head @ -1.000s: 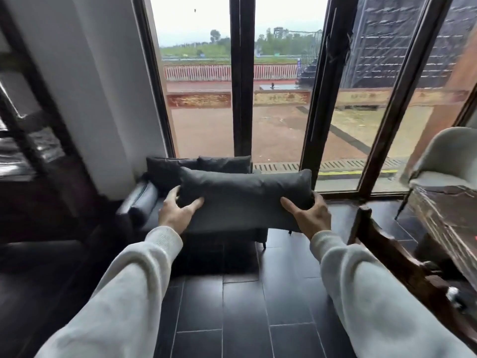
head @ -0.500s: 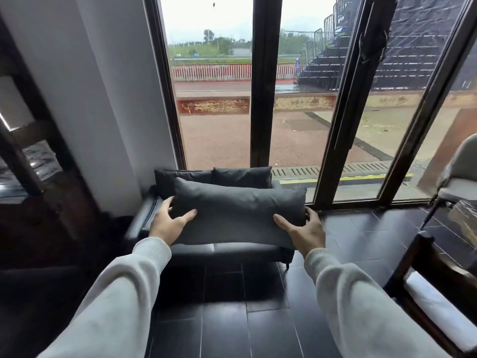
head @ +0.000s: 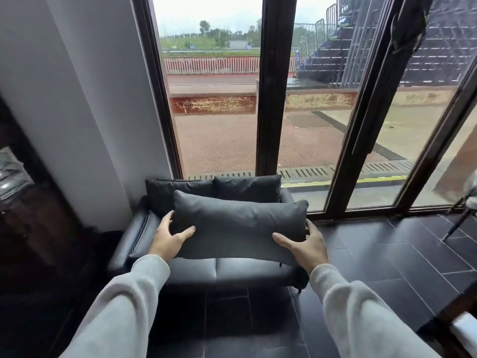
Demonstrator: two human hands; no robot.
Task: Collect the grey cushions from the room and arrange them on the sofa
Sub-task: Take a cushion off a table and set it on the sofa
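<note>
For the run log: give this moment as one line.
left hand: gripping long grey cushion | right hand: gripping same | cushion: held above sofa | two cushions against backrest

A long grey cushion [head: 238, 228] is held level above the seat of the dark sofa [head: 232, 271]. Two smaller grey cushions [head: 247, 188] stand upright against its backrest, apparently touching each other.
</note>
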